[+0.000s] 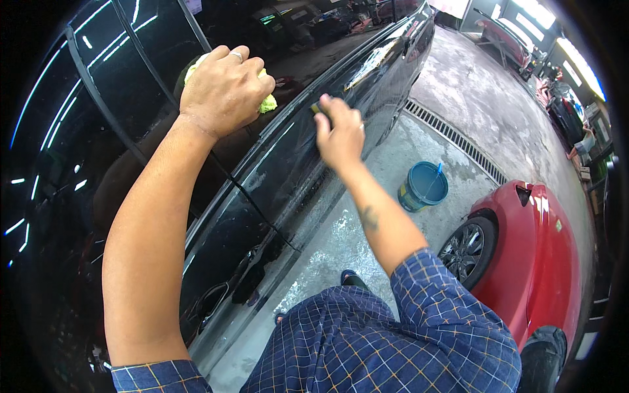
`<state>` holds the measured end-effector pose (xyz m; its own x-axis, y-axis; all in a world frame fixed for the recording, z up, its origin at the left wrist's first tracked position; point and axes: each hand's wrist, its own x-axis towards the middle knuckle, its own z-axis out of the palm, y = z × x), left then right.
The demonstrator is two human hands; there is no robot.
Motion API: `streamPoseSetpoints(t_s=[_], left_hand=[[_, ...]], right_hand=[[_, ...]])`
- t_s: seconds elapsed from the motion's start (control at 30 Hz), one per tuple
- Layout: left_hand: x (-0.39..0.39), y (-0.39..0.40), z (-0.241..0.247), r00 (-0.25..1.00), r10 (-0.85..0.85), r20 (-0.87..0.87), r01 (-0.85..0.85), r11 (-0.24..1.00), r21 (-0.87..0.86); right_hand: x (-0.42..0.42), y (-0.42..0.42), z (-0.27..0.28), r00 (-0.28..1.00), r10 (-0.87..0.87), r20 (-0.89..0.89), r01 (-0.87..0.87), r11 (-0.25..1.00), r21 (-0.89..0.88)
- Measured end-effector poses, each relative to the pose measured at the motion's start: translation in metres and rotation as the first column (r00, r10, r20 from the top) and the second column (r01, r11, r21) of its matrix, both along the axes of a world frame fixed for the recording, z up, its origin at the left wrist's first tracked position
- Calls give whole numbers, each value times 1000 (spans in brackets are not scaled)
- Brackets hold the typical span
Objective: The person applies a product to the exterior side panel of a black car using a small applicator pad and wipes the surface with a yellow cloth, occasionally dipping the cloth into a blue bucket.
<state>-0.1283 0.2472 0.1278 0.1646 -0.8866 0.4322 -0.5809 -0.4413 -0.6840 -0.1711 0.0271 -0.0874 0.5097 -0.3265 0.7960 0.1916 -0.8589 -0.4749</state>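
Note:
My left hand grips a crumpled yellow-green cloth, held at the dark side window of a black car. Only the cloth's edges show around my fingers. Lower and to the right, my right hand pinches a small dark and yellow block at the car's black door panel, just below the window trim. Motion blurs this hand, and most of the block is hidden behind the fingers. Dull, hazy patches mark the door's lower part.
A dark blue-green bucket of cloudy liquid stands on the wet concrete floor, a blue-handled tool at its rim. Behind it runs a metal drain grate. A red car is close on my right. Another person is far back right.

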Motion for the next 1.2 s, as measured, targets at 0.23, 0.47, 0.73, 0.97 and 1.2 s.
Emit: streamPoseSetpoints(t_s=[0.23,0.47,0.73,0.97,1.2], left_hand=[[7,13,-5,998,-41,43,42,999,-7],[10,4,-6,999,-51,17,52,999,-6],[6,8,-6,998,-52,35,52,998,-17],[7,12,-8,998,-53,36,53,999,-1],[1,1,1,998,-34,50,33,999,14]], right_hand=[[-61,83,-4,972,229,-53,-230,973,-10],[33,-59,11,996,-2,-87,14,991,134],[-1,-13,-1,986,157,-63,-158,987,-24],[36,-44,-2,981,192,-4,-191,978,85],[30,-54,2,979,196,53,-191,978,-79]])
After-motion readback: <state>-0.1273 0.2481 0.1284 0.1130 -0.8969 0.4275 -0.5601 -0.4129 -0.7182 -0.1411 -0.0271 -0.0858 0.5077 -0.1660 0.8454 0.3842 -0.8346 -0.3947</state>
